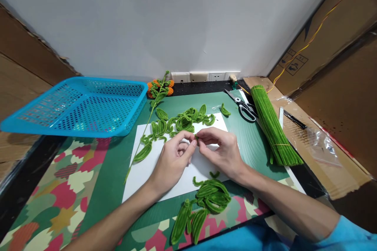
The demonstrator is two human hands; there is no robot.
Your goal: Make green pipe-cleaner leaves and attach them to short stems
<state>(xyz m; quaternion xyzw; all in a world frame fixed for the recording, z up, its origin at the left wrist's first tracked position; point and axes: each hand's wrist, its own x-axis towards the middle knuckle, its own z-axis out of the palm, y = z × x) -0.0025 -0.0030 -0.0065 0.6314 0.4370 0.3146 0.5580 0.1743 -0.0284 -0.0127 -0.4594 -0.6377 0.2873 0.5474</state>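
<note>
Over a white sheet of paper point(138, 176), my left hand point(175, 159) and my right hand point(220, 149) meet fingertip to fingertip. Both are closed in a pinch on a small green pipe cleaner piece point(196, 137), mostly covered by the fingers. Just beyond them lies a spread of green pipe cleaner leaves point(185, 121), some bent into loops. Nearer to my body is a second pile of pipe cleaner leaves point(213, 196). A long-stemmed pipe cleaner plant with orange blooms point(156, 100) lies to the left.
At the left stands a blue perforated basket point(129, 125). Scissors point(246, 110) and a tied bundle of green pipe cleaners point(271, 125) lie at the right, with a black pen-like tool point(294, 119) and plastic bag point(324, 147) beyond. Cardboard point(338, 66) and a wall point(176, 19) border the table.
</note>
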